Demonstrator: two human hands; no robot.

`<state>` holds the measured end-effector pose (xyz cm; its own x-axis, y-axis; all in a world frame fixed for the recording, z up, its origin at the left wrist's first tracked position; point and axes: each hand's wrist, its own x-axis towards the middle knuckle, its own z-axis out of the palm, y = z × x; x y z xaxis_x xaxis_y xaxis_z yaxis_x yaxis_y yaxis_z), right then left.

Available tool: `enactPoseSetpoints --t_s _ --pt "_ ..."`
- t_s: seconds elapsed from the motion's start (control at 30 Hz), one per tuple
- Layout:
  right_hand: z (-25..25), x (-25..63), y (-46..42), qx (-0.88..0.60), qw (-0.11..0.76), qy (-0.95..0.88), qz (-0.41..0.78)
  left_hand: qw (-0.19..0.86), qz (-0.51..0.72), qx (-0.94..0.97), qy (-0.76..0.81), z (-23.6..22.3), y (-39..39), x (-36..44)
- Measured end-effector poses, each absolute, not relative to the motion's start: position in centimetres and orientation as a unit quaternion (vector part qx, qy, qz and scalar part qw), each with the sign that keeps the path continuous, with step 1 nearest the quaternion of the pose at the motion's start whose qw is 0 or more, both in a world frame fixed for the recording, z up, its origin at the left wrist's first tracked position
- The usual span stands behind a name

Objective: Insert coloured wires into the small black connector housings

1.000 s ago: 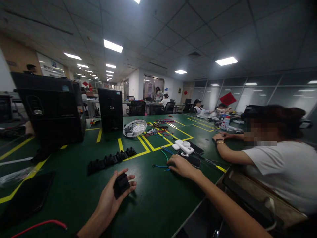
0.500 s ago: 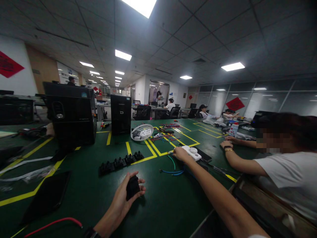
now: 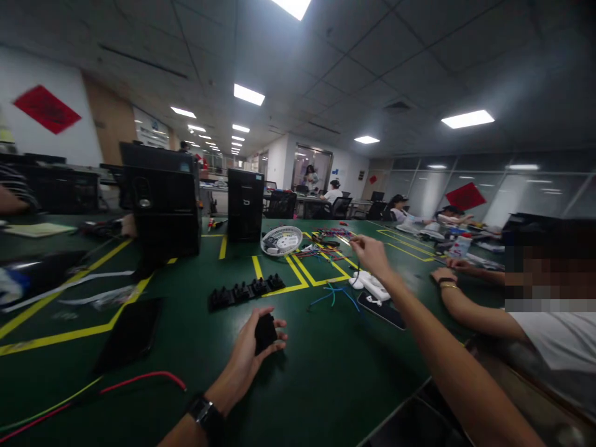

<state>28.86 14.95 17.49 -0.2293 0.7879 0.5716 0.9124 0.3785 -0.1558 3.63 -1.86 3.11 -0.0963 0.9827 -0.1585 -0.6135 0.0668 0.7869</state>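
My left hand [image 3: 254, 347] is wrapped round a small black block [image 3: 266, 334], held just above the green table. Behind it lies a row of black connector-like parts [image 3: 246, 292]. My right hand [image 3: 371, 254] is raised over the right side of the table, thumb and fingers pinched together. A thin dark wire [image 3: 358, 268] seems to hang from its fingertips; its upper end is hidden by the hand. Below are loose blue and green wires [image 3: 333, 295], a white device [image 3: 371, 285] and a black phone [image 3: 382, 310].
A white round fan cover [image 3: 282, 241] stands before a black computer tower [image 3: 244, 205], with a bigger tower [image 3: 162, 205] to its left. More coloured wires [image 3: 321, 251] lie behind. A co-worker's arm [image 3: 470, 304] rests at the right. A dark flat panel [image 3: 130, 332] lies left.
My right hand has lifted off the white device and moved up, now pinching a thin dark wire. The left hand keeps the black block. The view has shifted a little left.
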Motion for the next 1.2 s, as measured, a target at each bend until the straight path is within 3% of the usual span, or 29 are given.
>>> enactPoseSetpoints --t_s 0.07,0.27,0.37,0.47,0.6,0.73,1.0,1.2 --pt "18.4 27.8 14.4 -0.539 0.291 -0.778 -0.139 0.613 0.654 0.236 0.375 3.1 -1.6 3.2" --pt "19.8 27.0 11.4 -0.557 0.165 -0.792 -0.187 0.590 0.681 0.213 0.377 2.9 -1.1 2.3" --pt "19.3 25.5 8.8 -0.506 0.231 -0.816 -0.159 0.594 0.689 0.196 0.365 3.0 -1.0 2.2" --pt "16.7 22.1 5.8 -0.390 0.306 -0.867 -0.040 0.588 0.710 0.159 0.352 3.1 -0.8 2.1" --pt "11.4 16.7 2.9 -0.247 0.322 -0.908 0.102 0.549 0.751 0.135 0.340 2.9 -0.6 1.2" --pt "7.9 13.6 2.2 -0.197 0.323 -0.905 0.197 0.503 0.783 0.132 0.342 2.5 -0.5 0.4" --pt "6.5 13.3 2.2 -0.203 0.330 -0.897 0.214 0.490 0.793 0.136 0.337 2.4 -0.3 0.7" --pt "6.4 13.8 2.3 -0.206 0.321 -0.910 0.162 0.493 0.763 0.162 0.385 3.3 -0.8 0.5"
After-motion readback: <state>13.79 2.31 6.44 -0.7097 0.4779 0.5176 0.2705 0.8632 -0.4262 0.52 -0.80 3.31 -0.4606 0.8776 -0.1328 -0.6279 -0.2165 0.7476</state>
